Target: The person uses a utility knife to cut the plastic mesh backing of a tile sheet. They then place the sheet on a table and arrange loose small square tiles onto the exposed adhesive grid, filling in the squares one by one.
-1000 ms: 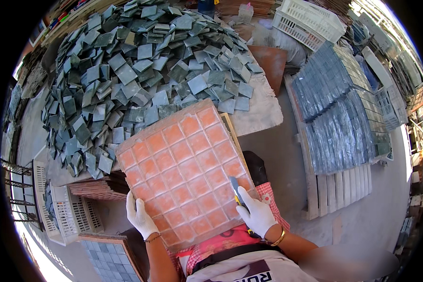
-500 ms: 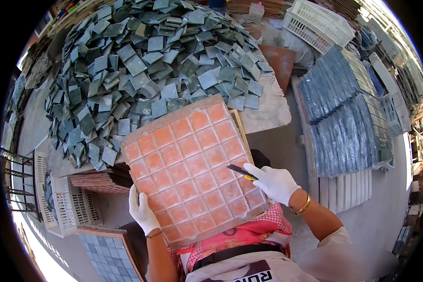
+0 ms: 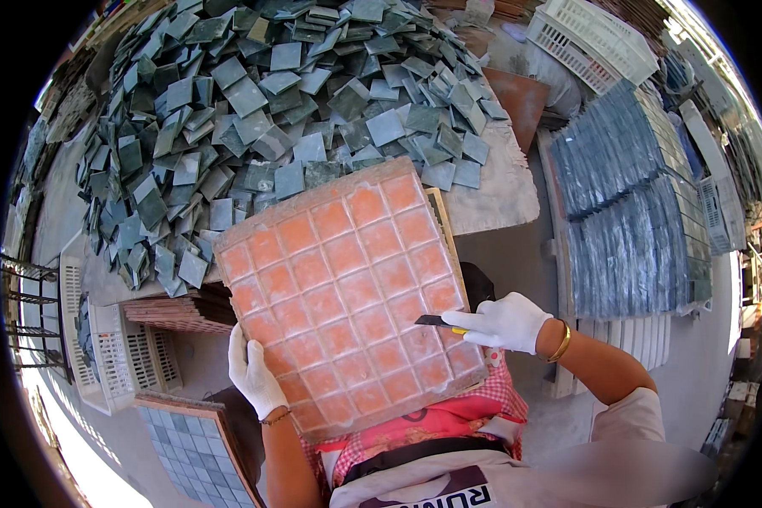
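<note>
A square orange-red grid tray (image 3: 344,264), its cells dusted with pale powder, lies tilted in front of me above my lap. My gloved left hand (image 3: 254,372) is closed on its lower left edge, with the thumb at the side of the face. In my gloved right hand (image 3: 510,323) is a utility knife (image 3: 434,321) with a dark blade and a yellow handle part. The blade points left, over the cells near the tray's right edge; whether it touches them I cannot tell. Every cell in sight holds no green tile.
A large heap of green stone tiles (image 3: 245,97) covers the table (image 3: 495,199) beyond the tray. White crates (image 3: 118,356) and a tile-filled panel (image 3: 196,453) stand at the left. Wrapped tile stacks (image 3: 622,229) sit on the right, with more white crates (image 3: 588,46) behind.
My right hand has shifted slightly right, and the knife blade now lies flatter with its tip lower. My left hand keeps its hold on the tray. The view has turned slightly.
</note>
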The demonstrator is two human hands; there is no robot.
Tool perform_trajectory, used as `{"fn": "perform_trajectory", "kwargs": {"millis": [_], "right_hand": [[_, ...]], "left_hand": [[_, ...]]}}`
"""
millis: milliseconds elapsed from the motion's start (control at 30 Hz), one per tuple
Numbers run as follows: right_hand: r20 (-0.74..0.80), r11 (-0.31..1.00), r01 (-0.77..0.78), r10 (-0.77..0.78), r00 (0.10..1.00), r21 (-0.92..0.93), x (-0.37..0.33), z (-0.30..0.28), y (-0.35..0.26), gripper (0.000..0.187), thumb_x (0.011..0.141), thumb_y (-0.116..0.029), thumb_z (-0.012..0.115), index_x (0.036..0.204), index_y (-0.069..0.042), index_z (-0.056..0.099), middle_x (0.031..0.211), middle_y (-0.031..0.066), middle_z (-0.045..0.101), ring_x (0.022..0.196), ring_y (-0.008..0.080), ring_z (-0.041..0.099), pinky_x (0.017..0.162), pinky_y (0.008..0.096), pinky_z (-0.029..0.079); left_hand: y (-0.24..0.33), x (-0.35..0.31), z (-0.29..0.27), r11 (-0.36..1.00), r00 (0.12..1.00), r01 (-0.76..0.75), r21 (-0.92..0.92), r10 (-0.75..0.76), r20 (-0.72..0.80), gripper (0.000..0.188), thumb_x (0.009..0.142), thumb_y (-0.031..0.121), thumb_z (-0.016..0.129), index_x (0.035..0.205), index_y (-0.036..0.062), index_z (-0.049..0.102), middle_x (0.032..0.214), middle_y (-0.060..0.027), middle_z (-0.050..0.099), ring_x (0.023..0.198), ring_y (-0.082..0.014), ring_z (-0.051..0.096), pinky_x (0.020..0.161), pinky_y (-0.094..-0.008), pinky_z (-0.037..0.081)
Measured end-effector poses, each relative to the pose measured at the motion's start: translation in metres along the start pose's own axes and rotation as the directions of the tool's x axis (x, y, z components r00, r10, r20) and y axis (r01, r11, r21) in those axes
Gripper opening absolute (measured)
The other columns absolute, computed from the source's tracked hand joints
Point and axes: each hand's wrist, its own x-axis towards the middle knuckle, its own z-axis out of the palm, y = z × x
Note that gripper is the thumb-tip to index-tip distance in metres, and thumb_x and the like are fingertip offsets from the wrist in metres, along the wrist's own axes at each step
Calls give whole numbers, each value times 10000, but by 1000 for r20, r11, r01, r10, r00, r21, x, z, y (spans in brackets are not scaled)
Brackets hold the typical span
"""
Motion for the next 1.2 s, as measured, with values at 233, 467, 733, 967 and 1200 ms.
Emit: {"fn": "perform_trajectory", "kwargs": {"millis": [233,467,733,967,1200], "right_hand": [[-70,997,77,-78,994,-8,-8,8,4,485,910,-385,533,1374,-291,423,688,73,556,508,229,563,451,338,463],[96,998,58,-54,994,-31,-11,0,-3,512,930,-306,498,1422,-297,354,729,115,575,556,261,594,490,361,491],[48,990,138,-139,989,14,-29,2,5,493,932,-346,494,1407,-308,370,717,109,567,545,253,589,469,352,479],[114,985,166,-159,981,-53,-8,-8,10,483,935,-359,492,1402,-307,381,734,110,592,561,262,592,485,360,485],[172,990,114,-126,977,82,-29,5,-4,487,929,-373,493,1399,-306,389,771,111,603,599,267,609,508,360,498]], "left_hand": [[3,1,4,999,1000,-19,-47,20,24,414,872,-27,473,1277,-112,489,1263,-148,552,1140,-196,519,990,-307,389],[2,1,2,999,999,-20,-33,21,30,410,868,-20,478,1268,-108,502,1258,-145,561,1138,-197,526,989,-304,389],[1,2,2,999,999,-45,-15,45,14,401,857,-19,489,1247,-104,526,1243,-136,579,1119,-189,538,977,-299,399],[1,2,2,998,998,-57,-3,57,15,399,859,-15,490,1247,-101,527,1243,-140,581,1120,-190,541,975,-300,404],[-1,0,0,998,999,-51,41,50,11,405,863,-13,487,1257,-100,519,1244,-142,580,1119,-192,544,981,-299,403]]}}
